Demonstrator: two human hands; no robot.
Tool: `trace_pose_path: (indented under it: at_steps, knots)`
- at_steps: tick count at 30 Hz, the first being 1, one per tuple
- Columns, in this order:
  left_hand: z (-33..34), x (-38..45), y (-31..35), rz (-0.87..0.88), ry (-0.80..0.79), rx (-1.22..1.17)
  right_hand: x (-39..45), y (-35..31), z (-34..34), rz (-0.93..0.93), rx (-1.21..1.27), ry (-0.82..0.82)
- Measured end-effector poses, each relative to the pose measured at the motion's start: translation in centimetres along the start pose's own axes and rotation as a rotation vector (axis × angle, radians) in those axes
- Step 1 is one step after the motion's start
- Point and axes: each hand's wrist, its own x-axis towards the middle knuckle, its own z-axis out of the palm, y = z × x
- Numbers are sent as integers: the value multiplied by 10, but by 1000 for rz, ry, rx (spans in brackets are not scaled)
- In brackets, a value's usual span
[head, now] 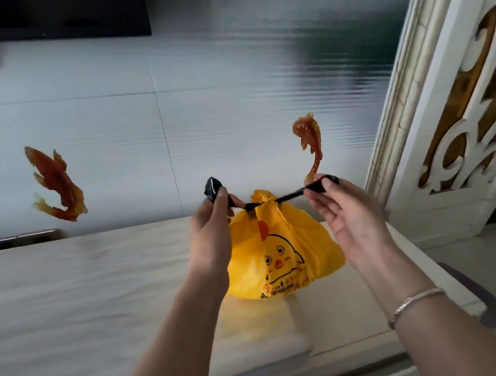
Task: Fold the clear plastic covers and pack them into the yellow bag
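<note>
Right hand (342,207): pinching one end of a black tie (289,196), a bracelet (413,305) sitting on its wrist.
Left hand (210,224): fingers clamping the tie's other end.
Yellow bag (281,256): sitting on the pale counter (64,290), its neck gathered (tie stretching across it).
Wall: two orange fish decorations (55,184) hanging.
</note>
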Motion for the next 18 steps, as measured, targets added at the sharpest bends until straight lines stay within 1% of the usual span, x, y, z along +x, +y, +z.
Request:
trace_pose_path:
  at_steps: [2,4,5,6,8,10,11,12,13,15,18]
  knots:
    - [-8,6,-3,63,-49,43,4,-2,-6,-14,-255,-124]
    - [-17,8,-9,87,-98,115,4,2,-10,24,-562,-232]
    - [-23,11,-13,98,-112,197,4,6,-10,57,-707,-273]
    - [-29,14,-18,122,-138,332,3,10,-10,90,-827,-295]
    - [-41,18,-28,165,-237,646,3,19,-7,141,-967,-325]
    - [-49,18,-38,175,-343,893,4,30,-4,158,-1038,-362]
    - [-53,19,-45,173,-385,980,6,37,-2,157,-1060,-376]
    - [-56,20,-50,177,-404,1038,6,41,1,147,-1072,-380]
    - [-58,24,-55,195,-381,1061,7,46,4,132,-1080,-372]
    - [-64,36,-63,237,-271,1026,11,54,13,91,-1073,-337]
    - [-73,59,-70,218,-143,819,21,70,28,-21,-996,-279]
